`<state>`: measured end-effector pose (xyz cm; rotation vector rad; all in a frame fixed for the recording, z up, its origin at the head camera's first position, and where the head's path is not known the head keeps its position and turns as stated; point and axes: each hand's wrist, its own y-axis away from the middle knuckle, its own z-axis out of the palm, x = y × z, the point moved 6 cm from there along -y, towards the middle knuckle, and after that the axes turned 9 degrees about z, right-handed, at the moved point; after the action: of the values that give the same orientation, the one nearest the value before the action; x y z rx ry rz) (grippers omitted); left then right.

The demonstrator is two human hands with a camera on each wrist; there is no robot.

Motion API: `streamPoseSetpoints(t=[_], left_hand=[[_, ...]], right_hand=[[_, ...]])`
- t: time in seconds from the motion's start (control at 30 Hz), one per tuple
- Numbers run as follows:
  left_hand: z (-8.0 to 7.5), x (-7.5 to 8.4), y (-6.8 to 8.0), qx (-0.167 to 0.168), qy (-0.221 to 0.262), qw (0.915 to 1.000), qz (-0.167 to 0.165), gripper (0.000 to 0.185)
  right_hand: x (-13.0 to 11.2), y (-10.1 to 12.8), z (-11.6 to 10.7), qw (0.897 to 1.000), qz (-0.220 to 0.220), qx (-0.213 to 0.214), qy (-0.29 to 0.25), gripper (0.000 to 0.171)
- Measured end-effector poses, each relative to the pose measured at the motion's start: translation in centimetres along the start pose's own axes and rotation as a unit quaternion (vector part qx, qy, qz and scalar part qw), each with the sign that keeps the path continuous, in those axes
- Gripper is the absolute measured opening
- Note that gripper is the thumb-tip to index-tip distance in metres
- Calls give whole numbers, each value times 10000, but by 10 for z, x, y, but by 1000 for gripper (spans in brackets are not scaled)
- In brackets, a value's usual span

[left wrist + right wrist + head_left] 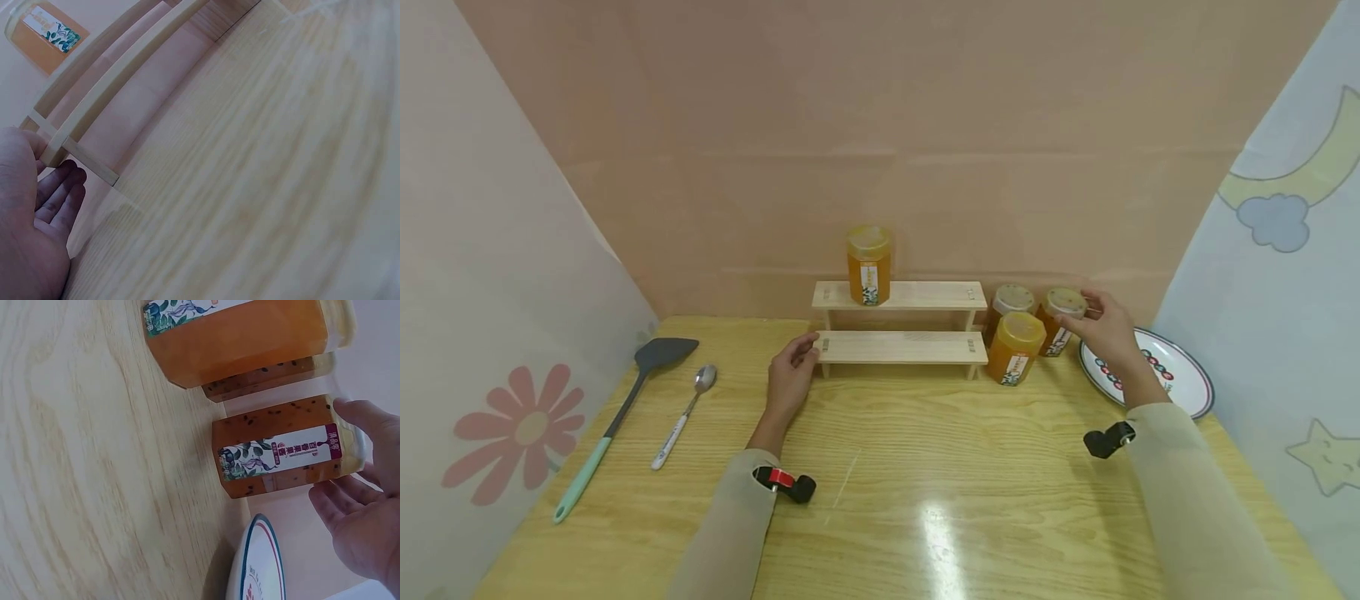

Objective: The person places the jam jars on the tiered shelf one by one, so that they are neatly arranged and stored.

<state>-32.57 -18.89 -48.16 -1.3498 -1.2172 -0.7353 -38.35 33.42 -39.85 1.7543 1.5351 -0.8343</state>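
In the head view a two-tier wooden shelf rack (902, 348) stands near the back wall. My left hand (792, 379) holds the left end of its lower board, fingertips around the board's end (56, 150). One orange jam jar (869, 279) stands on the upper tier. To the right of the rack are three more jars. My right hand (1108, 333) grips the rightmost jar (275, 450) by its lid, thumb on one side and fingers on the other. This jar holds dark seeds and has a white label. Beside it stand an orange jar (1017, 354) in front and a seeded jar (1013, 298) behind.
A white oval plate (1201, 398) with a dark rim and a printed pattern lies to the right, under my right forearm. At the left lie a spatula (598, 454) with a mint handle and a metal spoon (681, 423). Walls stand at the back and both sides.
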Motion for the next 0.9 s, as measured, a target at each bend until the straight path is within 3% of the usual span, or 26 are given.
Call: streamPoseSetpoints(t=[0.53, 0.73, 0.9], left_hand=[[1, 1, -1, 82, -140, 9998, 93, 31], [1, 0, -1, 110, -175, 9998, 58, 30], [1, 0, -1, 123, -199, 9997, 44, 30]], right_hand=[[7, -5, 7, 9993, 155, -37, -347, 92], [9, -2, 3, 9993, 333, -11, -192, 92], [5, 3, 0, 9997, 207, -21, -112, 85]])
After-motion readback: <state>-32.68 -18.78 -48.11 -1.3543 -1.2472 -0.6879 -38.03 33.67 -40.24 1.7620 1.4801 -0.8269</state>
